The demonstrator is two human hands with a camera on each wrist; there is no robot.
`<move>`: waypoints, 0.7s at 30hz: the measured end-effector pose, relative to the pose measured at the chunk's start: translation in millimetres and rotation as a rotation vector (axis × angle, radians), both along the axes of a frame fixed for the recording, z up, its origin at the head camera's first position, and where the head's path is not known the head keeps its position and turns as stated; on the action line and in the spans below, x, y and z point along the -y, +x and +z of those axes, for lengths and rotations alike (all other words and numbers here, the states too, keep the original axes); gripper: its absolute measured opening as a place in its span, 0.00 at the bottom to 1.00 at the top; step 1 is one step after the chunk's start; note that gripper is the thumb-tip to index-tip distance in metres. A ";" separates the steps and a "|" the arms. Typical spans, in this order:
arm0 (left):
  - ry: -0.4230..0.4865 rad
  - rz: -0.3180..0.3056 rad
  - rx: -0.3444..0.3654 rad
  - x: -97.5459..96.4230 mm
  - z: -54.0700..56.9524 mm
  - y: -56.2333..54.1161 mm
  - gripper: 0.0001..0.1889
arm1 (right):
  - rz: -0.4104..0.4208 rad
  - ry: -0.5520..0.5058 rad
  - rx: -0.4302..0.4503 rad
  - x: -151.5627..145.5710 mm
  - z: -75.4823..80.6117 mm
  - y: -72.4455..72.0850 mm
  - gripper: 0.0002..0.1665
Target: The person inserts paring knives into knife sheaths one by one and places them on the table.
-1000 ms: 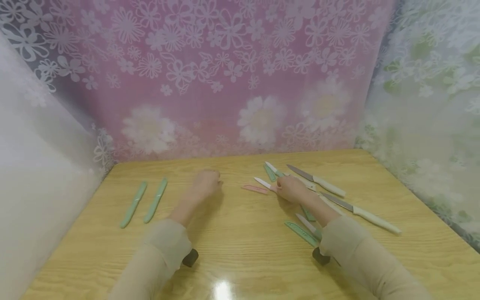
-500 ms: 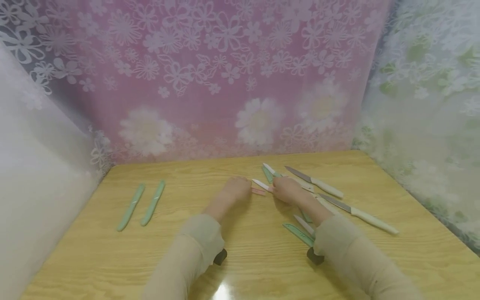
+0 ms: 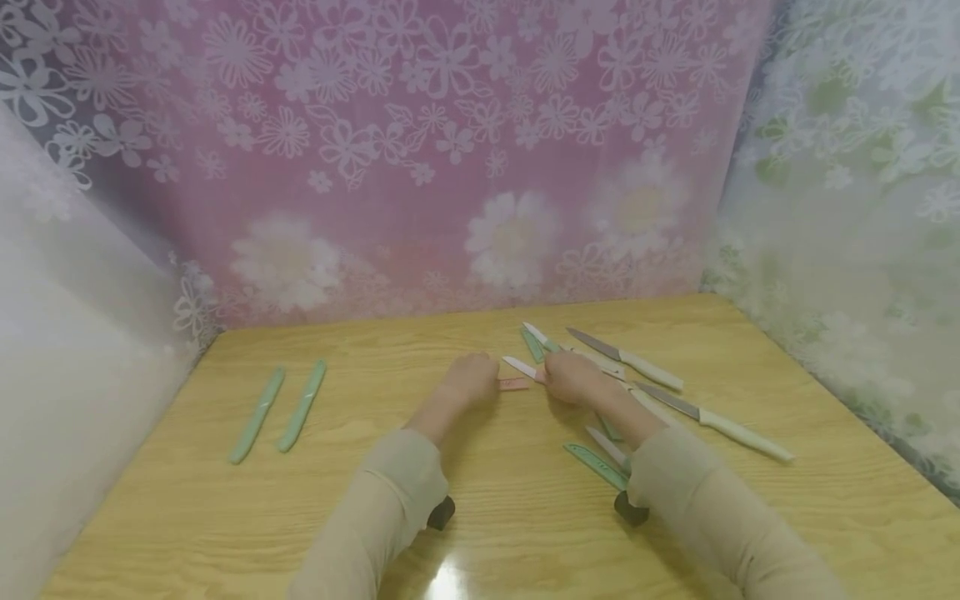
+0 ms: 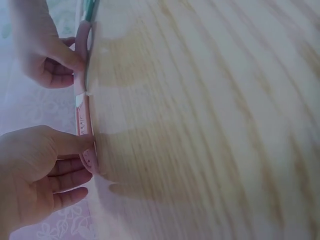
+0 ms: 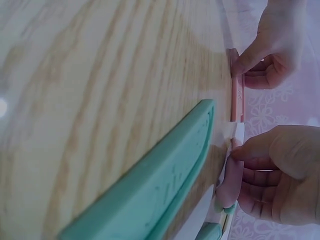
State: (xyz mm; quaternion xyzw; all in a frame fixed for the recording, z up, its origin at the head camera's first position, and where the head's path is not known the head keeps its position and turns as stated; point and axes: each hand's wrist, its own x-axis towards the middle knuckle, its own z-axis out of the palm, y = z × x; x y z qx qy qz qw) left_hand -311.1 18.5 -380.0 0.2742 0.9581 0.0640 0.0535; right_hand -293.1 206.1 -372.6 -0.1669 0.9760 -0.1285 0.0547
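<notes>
In the head view my left hand (image 3: 472,379) is at the middle of the table, pinching the end of a pink knife sheath (image 3: 514,384) between thumb and fingers. The left wrist view shows the thumb on the sheath's rounded end. My right hand (image 3: 576,379) grips the pink handle (image 5: 231,180) of a small paring knife, whose white blade (image 3: 519,367) points left toward the sheath. In both wrist views the blade lines up end to end with the sheath, its tip at the sheath's mouth.
Two green sheathed knives (image 3: 257,417) lie at the left. At the right are white-handled knives with dark blades (image 3: 712,421). A green sheath (image 3: 596,467) and a bare blade (image 3: 609,448) lie near my right forearm. Behind the right hand are a green-handled knife (image 3: 537,336) and another green sheath (image 3: 533,343).
My left hand has moved right across the table and taken hold of the pink sheath, which now lies straighter. The right hand stays on the pink-handled knife.
</notes>
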 end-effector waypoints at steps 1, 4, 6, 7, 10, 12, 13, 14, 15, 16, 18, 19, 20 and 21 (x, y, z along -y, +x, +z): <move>0.031 0.011 0.030 0.4 0.9 0.5 0.07 | -0.001 -0.003 0.004 0.0 0.3 0.0 0.14; 0.088 0.035 0.084 2.0 1.7 1.4 0.05 | -0.006 0.004 0.011 0.6 0.3 -0.1 0.14; 0.109 0.037 0.095 3.5 1.3 2.2 0.03 | -0.005 0.015 0.014 1.1 -0.7 -0.1 0.14; 0.121 0.042 0.102 4.5 1.2 2.6 0.03 | -0.002 0.024 0.010 1.0 -1.4 -0.1 0.14; 0.188 0.083 0.135 8.7 0.2 2.8 0.08 | 0.004 0.053 -0.007 1.0 -4.4 -0.3 0.14; 0.252 0.121 0.161 13.2 -1.0 2.0 0.12 | 0.002 0.063 -0.018 0.9 -6.7 -0.2 0.15; 0.291 0.150 0.188 15.8 -1.7 1.3 0.15 | 0.000 0.062 -0.020 0.7 -7.8 -0.1 0.15; 0.337 0.171 0.211 18.7 -2.8 0.5 0.16 | -0.002 0.056 -0.020 0.7 -8.7 0.0 0.15; 0.382 0.193 0.240 21.7 -3.5 0.0 0.17 | -0.001 0.044 -0.018 0.0 -9.4 0.2 0.15; 0.416 0.206 0.262 24.9 -3.9 -0.8 0.14 | 0.000 0.026 -0.016 -0.9 -9.5 0.6 0.15; 0.509 0.237 0.327 31.8 -4.3 -1.9 0.15 | -0.001 -0.025 -0.001 -3.4 -8.2 2.2 0.16; 0.553 0.241 0.357 35.6 -4.4 -2.3 0.13 | 0.004 -0.054 0.008 -4.9 -6.8 3.4 0.16; 0.603 0.248 0.388 39.4 -4.4 -2.7 0.11 | 0.009 -0.084 0.018 -6.6 -5.0 4.6 0.16; 0.642 0.248 0.404 43.4 -3.6 -3.0 0.11 | 0.019 -0.107 0.025 -8.4 -3.3 5.8 0.16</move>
